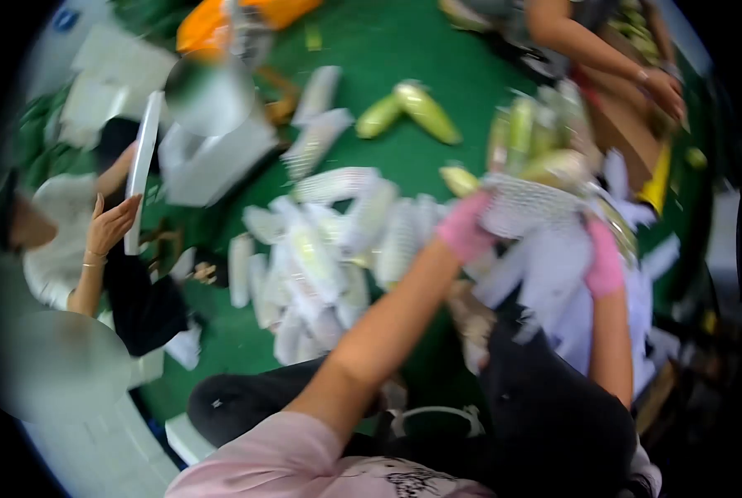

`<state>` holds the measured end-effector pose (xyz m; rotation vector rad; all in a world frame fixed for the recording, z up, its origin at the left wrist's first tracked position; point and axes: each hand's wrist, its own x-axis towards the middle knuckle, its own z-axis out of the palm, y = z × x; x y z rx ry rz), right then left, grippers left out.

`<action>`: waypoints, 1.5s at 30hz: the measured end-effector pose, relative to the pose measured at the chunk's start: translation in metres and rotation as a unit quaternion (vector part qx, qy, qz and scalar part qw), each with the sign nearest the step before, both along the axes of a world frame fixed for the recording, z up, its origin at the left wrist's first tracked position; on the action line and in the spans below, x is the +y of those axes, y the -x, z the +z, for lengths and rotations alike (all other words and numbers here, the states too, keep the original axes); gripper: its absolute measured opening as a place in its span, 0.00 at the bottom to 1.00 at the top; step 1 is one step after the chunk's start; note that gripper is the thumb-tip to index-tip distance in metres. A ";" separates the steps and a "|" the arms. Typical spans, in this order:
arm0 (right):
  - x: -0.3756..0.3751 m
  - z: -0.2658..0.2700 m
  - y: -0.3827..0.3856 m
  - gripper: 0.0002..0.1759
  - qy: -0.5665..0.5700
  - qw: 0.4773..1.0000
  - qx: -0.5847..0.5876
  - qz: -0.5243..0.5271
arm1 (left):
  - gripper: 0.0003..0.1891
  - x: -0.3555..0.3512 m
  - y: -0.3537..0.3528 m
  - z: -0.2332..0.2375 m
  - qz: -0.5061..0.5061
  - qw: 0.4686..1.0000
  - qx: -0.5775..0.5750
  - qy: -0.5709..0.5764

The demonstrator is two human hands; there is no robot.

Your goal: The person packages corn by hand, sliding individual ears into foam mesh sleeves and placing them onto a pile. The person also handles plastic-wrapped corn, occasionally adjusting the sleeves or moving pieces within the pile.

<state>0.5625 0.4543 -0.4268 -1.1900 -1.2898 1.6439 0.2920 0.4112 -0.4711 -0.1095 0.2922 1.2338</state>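
Grip | we see left hand (464, 228) and right hand (603, 264) both closed on foam net (527, 207), right of centre | corn (427, 112) upper middle

No text can be read; the print (406, 481) on the pink shirt (288, 456) is blurred.

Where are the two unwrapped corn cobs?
Head view, top centre: the unwrapped corn cobs lie on the green mat, just beyond the pile of white-sleeved cobs.

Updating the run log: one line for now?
left hand: grips foam net sleeve; right hand: same sleeve; nearby: wrapped corn pile
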 end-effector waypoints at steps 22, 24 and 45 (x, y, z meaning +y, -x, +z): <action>-0.011 0.030 -0.009 0.10 -0.118 0.971 -0.145 -0.149 | 0.34 0.111 0.189 0.163 0.022 0.927 0.371 0.053; -0.004 0.005 -0.040 0.10 -0.077 0.963 -0.209 -0.151 | 0.38 0.143 0.244 0.182 0.238 0.914 0.324 0.058; -0.005 0.046 0.087 0.14 0.068 0.985 0.108 0.112 | 0.36 0.012 -0.052 0.078 0.142 0.766 0.587 -0.220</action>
